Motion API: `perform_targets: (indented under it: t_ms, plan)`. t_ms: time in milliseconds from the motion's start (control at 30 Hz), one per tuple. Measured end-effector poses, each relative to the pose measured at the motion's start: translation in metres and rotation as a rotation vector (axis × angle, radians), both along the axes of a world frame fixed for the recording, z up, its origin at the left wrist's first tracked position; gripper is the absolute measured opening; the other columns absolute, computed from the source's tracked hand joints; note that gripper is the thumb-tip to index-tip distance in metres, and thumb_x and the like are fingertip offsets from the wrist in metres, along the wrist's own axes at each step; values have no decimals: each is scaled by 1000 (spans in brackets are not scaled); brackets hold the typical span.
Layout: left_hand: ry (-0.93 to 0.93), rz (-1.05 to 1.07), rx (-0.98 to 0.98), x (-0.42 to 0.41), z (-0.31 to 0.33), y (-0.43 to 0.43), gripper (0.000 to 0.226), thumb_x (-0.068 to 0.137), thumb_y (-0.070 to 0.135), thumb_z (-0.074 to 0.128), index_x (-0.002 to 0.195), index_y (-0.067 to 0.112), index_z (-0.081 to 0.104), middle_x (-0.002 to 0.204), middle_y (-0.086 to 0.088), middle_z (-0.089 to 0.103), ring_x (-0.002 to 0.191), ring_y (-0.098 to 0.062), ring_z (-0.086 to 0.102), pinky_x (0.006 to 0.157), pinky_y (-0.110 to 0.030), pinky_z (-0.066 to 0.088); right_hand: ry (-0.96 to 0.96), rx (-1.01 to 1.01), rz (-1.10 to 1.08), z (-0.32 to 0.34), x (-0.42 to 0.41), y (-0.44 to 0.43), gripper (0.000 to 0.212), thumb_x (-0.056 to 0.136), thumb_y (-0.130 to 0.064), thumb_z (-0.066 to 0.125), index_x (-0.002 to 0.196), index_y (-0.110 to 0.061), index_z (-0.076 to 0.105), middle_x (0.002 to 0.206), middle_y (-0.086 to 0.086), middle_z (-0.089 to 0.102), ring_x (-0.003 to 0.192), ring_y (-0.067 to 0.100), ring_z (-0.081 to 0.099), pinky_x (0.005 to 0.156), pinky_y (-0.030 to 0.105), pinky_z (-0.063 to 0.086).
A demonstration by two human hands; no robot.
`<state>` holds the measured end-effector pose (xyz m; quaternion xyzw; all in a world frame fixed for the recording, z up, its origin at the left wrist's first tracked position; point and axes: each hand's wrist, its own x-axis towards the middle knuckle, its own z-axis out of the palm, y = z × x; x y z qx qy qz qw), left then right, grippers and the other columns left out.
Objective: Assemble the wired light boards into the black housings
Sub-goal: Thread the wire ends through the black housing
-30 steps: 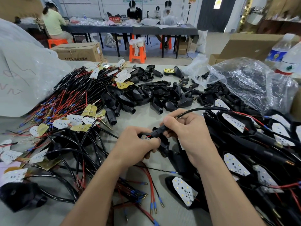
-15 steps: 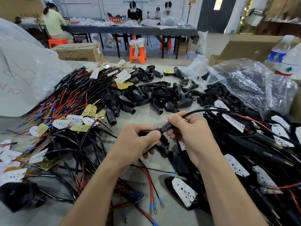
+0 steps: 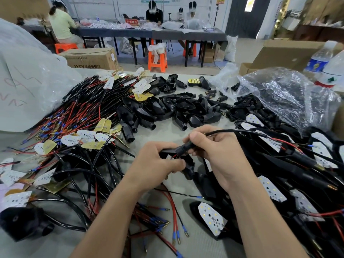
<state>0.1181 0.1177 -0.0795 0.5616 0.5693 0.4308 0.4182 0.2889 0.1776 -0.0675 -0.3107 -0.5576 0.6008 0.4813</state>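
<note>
"DTY" on cardboard box (image 3: 89,57) (rest blurred); "不合格区" on red sign (image 3: 131,21)

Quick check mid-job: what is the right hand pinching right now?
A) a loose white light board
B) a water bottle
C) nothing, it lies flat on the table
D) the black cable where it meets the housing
D: the right hand pinches the black cable at the end that runs into the black housing, which the left hand holds.
</note>
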Motion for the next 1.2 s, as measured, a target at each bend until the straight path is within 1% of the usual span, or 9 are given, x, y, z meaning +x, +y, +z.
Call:
perform_targets:
  t_ms: [133,267,400,467,567,667,900,1067,1200]
  plan:
    - [135,75,22,1,0,-2,23,63,34,74,85,33,79,62,5,66,53,-8,56,52,-21,42,-18,-7,-3,-3,-3,1,24,96,-2,63,76,-12,74,79,15,75,59,18,63,59,23,52]
    - [-25,75,-24,6,1,-2,13,62,24,73,74,18,75,59,-6,60,53,-17,52,50,-30,39,-21,8,49,-3,-6,-2,13,89,-10,67,79,-8,74,77,20,71,60,20,61,60,27,53]
    - [-13,156,-19,13,-4,-3,13,65,24,73,75,16,75,54,-4,61,47,-13,50,46,-27,40,-146,9,-28,-12,-14,-6,17,85,-21,69,82,-5,74,83,34,69,70,52,60,64,59,55]
    - [-70,147,-15,15,-1,-2,24,65,23,74,88,25,80,63,-6,69,52,-12,57,48,-25,45,-165,21,-42,-12,-14,-5,15,88,-20,68,82,-7,75,82,30,70,77,55,63,69,64,55]
    - [-244,107,-28,9,2,1,49,66,20,75,113,34,76,91,-6,77,72,-15,70,58,-25,53,-145,53,-150,-6,-12,-3,16,83,-25,69,78,-11,75,77,24,72,67,34,67,65,47,58]
    - [-261,34,-35,-3,4,1,44,73,19,75,114,35,76,99,-2,77,86,-14,72,66,-20,54,-92,133,-314,-2,-10,0,14,85,-25,69,78,-16,76,73,11,75,63,20,68,63,30,55]
    - [-348,160,12,-1,0,4,41,78,-8,81,104,23,80,92,-4,79,76,-15,73,63,-20,57,8,28,-332,-5,-12,1,15,89,-19,67,79,-22,77,78,11,77,62,19,67,57,24,52]
    - [-315,356,25,5,0,6,74,72,-7,87,131,29,61,91,13,79,74,-16,78,64,-25,62,-17,6,-420,-8,-13,2,14,90,-16,66,78,-16,74,72,11,75,57,23,68,56,31,54]
    - [-151,536,30,7,-3,6,98,65,7,94,146,39,49,109,20,72,82,-14,77,83,-39,62,-192,73,-529,-11,-18,-2,11,83,-32,69,77,-24,73,62,-1,73,58,16,71,66,37,58]
